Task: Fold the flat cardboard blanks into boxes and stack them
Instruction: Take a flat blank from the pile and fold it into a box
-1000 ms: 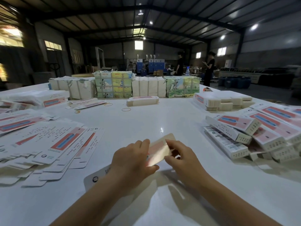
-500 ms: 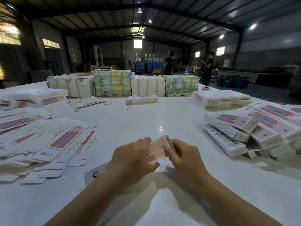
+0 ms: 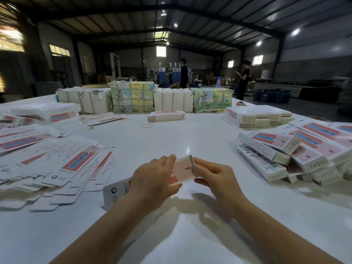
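Cardboard blank [image 3: 181,171], pink and white, partly folded, held just above the white table [image 3: 190,134] near its front middle, far end flap turned up. Left hand [image 3: 152,180] gripping the blank across its middle, fingers curled over the top, thumb beneath. Right hand [image 3: 217,175] pinching the raised end flap between thumb and fingertips. Spread of flat blanks [image 3: 57,162] to the left, overlapping, printed side up. Heap of folded boxes [image 3: 282,149] to the right, lying at mixed angles. Wrapped bundles [image 3: 144,97] in a row along the far edge. Rubber bands [image 3: 147,126] loose on the table, mid-distance. Two persons [image 3: 242,79] standing beyond, in dark clothing.
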